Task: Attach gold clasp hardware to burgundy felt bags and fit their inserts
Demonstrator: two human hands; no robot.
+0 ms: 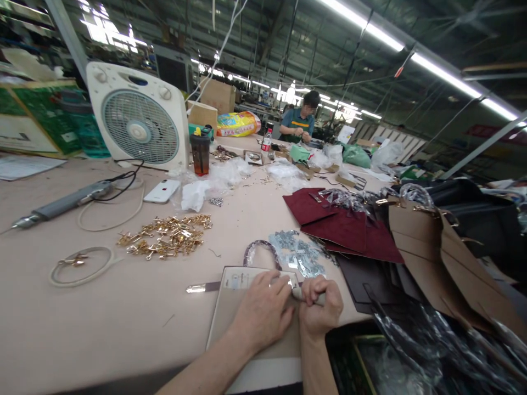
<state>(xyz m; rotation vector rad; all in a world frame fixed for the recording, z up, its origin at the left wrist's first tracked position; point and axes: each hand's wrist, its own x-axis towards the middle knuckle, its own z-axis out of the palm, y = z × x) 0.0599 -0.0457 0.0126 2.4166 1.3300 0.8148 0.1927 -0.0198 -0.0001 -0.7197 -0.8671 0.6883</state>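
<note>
A beige bag panel (224,318) lies at the table's front edge, with a plastic-wrapped handle (260,245) curving from its far side. A dark strap with a shiny wrapped end (197,288) sticks out to the left. My left hand (267,307) rests on the panel, fingers stretched out near a small shiny metal part. Closed in a fist, my right hand (321,307) grips a tool with a pale grey handle (297,294), pointed at the panel's top edge. The tool's tip is hidden by my left fingers. Flat metal plates (302,255) lie just beyond.
Gold clasps (168,238) are heaped left, near a grey electric screwdriver (66,203), a phone (162,191) and a fan (140,120). Maroon bag pieces (341,227) and brown bags (415,247) crowd the right. Across the table a person (298,120) works.
</note>
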